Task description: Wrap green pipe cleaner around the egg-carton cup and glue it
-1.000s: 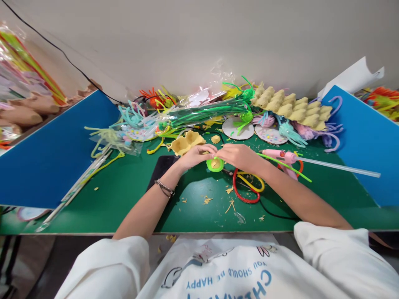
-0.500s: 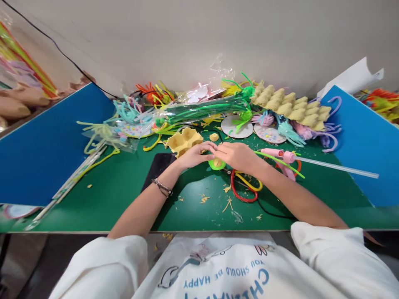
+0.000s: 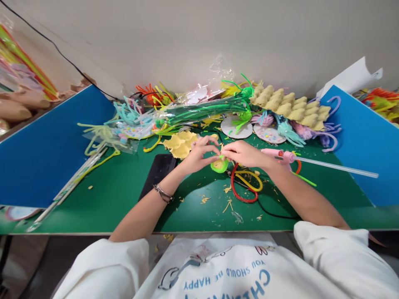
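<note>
A small yellowish egg-carton cup (image 3: 218,165) with a bright green pipe cleaner (image 3: 222,169) around its edge is between my hands, just above the green table. My left hand (image 3: 201,155) is curled at its left side, thumb and fingertips at the rim. My right hand (image 3: 245,153) pinches the pipe cleaner at the top right of the rim. A green length shows beyond my right forearm, which covers part of it. Close by are a red pipe cleaner loop (image 3: 243,199) and a yellow loop (image 3: 260,182). Left of my hands rests a torn egg-carton piece (image 3: 179,145).
A pink glue gun (image 3: 280,155) with a long clear glue stick (image 3: 336,166) lies to the right. A black phone (image 3: 158,172) is at the left. Bagged green pipe cleaners (image 3: 202,109) and an egg tray (image 3: 289,106) lie behind. Blue panels (image 3: 46,145) flank the table.
My fingers have parted slightly, showing more of the green-edged cup. The green tail has shifted right and down past my forearm. The torn egg-carton piece has shifted left and lies flatter.
</note>
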Action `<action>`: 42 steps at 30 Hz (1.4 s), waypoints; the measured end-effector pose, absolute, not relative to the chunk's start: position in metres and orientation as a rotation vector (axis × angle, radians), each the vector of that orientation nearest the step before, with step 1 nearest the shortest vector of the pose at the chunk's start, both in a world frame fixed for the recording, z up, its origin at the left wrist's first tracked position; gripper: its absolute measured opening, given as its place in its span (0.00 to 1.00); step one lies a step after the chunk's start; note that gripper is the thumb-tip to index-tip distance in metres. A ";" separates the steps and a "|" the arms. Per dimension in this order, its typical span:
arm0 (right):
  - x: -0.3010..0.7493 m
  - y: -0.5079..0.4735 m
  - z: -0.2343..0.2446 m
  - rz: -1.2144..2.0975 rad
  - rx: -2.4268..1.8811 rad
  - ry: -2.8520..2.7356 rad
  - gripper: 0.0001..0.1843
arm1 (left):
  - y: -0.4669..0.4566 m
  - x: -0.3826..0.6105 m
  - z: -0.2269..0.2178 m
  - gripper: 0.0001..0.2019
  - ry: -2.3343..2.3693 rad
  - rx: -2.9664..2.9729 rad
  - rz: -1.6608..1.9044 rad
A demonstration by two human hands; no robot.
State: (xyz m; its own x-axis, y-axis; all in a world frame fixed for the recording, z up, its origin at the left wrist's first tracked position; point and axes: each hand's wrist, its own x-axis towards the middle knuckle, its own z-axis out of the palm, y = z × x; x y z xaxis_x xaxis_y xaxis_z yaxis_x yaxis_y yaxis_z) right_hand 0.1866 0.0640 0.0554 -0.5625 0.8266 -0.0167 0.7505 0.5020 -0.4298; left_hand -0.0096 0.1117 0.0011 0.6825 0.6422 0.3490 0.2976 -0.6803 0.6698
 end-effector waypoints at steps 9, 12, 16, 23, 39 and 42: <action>0.194 0.058 0.062 0.527 -0.995 -2.573 0.08 | 0.120 -0.013 -0.003 0.18 0.450 2.082 0.684; 0.194 0.053 0.066 0.383 -0.991 -2.673 0.08 | 0.116 -0.012 -0.001 0.19 0.435 2.063 0.683; 0.189 0.045 0.072 0.126 -1.081 -2.760 0.11 | 0.114 -0.010 -0.003 0.18 0.453 2.074 0.715; 0.174 0.039 0.076 -0.234 -1.421 -2.781 0.13 | 0.112 -0.006 -0.004 0.14 0.607 2.141 0.882; 0.182 0.068 0.045 0.589 -1.552 -2.272 0.16 | 0.106 0.010 0.022 0.12 0.931 2.932 0.959; 0.184 0.075 0.043 0.748 -1.454 -2.197 0.17 | 0.108 0.014 0.030 0.13 0.937 2.976 0.948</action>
State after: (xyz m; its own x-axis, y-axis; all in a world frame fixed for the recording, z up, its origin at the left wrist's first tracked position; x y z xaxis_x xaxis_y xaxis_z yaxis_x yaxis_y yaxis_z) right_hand 0.1837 0.0748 0.0426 -0.3789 0.9247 0.0358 0.7107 0.3156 -0.6287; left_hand 0.0138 0.1084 0.0303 0.6672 0.4880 0.5627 0.5571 -0.8284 0.0579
